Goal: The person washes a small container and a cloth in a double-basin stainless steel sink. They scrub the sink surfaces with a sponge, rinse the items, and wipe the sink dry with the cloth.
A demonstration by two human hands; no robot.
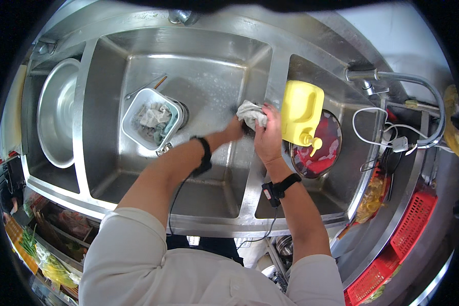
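A damp-looking grey-white cloth [251, 113] is bunched up over the divider side of the middle sink basin [210, 91]. My right hand [269, 132] grips it from the right. Just left of and below the cloth is my left hand [234, 129], blurred, its fingers lost behind a dark smear; what they hold cannot be made out. To the left, a white plastic tub [128, 128] stands in the same basin with wet grey and greenish cloths [155, 118] and suds inside. Beside my right hand, a yellow pump bottle [300, 105] lies over a round red-patterned item [317, 160].
A thin utensil [145, 87] lies behind the tub. The left basin holds a large metal bowl [57, 114]. At right, a curved faucet [416, 76] juts out near a white cable with a plug [399, 144]. Red plastic baskets [414, 223] stand beyond the sink's right edge.
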